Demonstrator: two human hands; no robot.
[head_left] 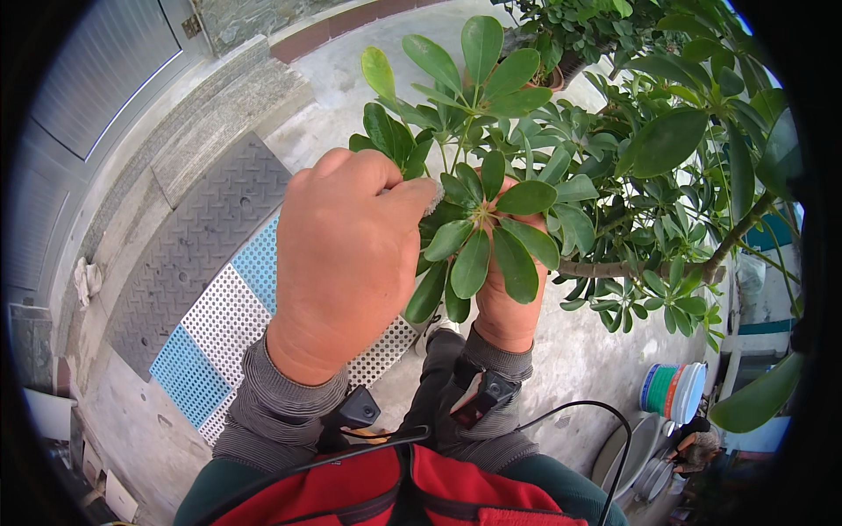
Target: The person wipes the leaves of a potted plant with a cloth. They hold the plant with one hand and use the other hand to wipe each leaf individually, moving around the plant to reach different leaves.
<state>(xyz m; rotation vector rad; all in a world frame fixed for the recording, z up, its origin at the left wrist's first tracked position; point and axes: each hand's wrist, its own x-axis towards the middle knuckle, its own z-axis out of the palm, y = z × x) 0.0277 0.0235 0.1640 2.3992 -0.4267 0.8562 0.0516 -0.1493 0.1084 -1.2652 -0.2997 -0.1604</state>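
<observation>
Before me grows a schefflera with glossy oval leaves. My left hand (348,243) is closed, back of the hand up, and pinches a small grey fuzzy wad, maybe cloth (433,198), beside the leaves. My right hand (510,296) cups a leaf cluster (482,214) from behind and below. Leaves cover most of its fingers, though some show above and between them. Another leaf cluster (472,108) rises just beyond both hands. The plant's woody branch (631,269) runs in from the right.
A grey ramp plate (210,217) and blue and white perforated mats (217,315) lie left, beside a stone step (223,112) and metal door (105,72). A potted plant (559,39) stands ahead. At lower right are a bucket (664,392), a basin (625,454) and a person (697,447). A black cable (621,421) crosses near my right sleeve.
</observation>
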